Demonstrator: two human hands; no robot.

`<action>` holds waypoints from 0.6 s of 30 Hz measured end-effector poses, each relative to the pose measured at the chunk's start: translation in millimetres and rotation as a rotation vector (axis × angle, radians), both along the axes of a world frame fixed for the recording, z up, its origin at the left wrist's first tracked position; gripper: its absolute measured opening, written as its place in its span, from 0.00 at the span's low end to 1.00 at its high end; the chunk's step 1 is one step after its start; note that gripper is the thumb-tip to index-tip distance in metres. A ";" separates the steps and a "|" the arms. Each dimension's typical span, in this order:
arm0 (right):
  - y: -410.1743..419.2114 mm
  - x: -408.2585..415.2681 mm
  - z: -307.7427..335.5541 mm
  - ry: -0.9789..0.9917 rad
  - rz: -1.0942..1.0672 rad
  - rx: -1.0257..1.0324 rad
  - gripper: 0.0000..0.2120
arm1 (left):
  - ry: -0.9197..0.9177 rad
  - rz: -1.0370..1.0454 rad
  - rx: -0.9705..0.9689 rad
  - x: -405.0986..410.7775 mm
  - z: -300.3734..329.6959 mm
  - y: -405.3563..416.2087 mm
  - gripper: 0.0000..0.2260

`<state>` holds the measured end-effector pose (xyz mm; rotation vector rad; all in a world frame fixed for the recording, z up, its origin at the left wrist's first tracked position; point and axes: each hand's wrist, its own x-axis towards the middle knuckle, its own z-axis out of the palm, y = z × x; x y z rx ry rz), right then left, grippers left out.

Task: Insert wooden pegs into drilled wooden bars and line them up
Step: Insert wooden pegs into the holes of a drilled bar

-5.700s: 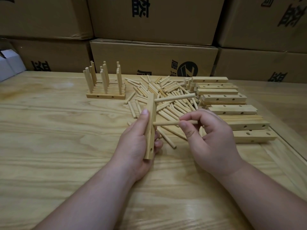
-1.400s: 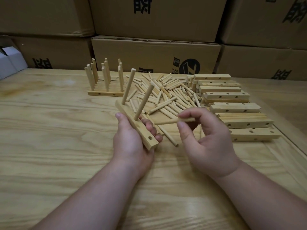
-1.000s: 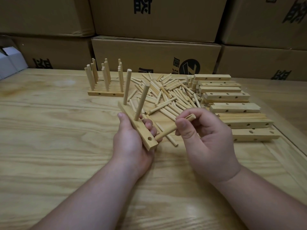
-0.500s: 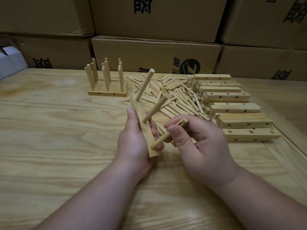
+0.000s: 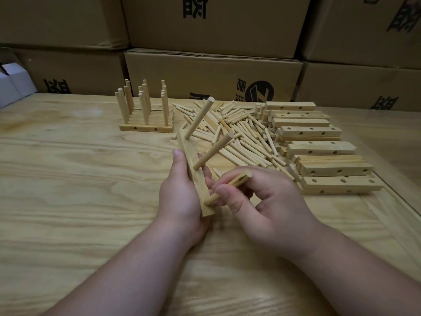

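My left hand [image 5: 180,197] grips a drilled wooden bar [image 5: 193,165] held above the table, its long side running away from me. Two pegs stick out of it, the far peg [image 5: 199,119] and the middle peg [image 5: 214,150], both slanting up to the right. My right hand [image 5: 268,204] pinches a third peg [image 5: 227,188] between thumb and fingers; its near tip touches the bar at the near hole. A heap of loose pegs [image 5: 239,131] lies behind my hands. Bars with pegs standing upright [image 5: 145,110] are lined up at the back left.
Stacks of empty drilled bars [image 5: 319,153] lie at the right of the wooden table [image 5: 68,179]. Cardboard boxes [image 5: 211,71] form a wall along the far edge. A white box [image 5: 13,85] sits at the far left.
A second peg went into the bar since the earliest frame. My right hand has brought the third peg from the heap down to the bar's near end, and the bar was turned more lengthwise.
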<state>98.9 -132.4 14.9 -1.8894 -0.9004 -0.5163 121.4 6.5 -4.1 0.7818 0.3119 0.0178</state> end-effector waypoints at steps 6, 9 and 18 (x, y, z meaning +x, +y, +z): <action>0.4 -0.3 -4.9 0.234 -0.017 0.068 0.05 | -0.065 -0.048 -0.053 1.5 2.7 2.7 0.25; -1.6 2.6 -1.8 0.502 0.059 0.210 0.06 | -0.093 -0.086 -0.050 0.8 4.2 3.9 0.24; -25.1 13.4 9.2 0.558 -0.048 -0.231 0.06 | -0.083 -0.081 0.057 -1.1 4.0 0.4 0.19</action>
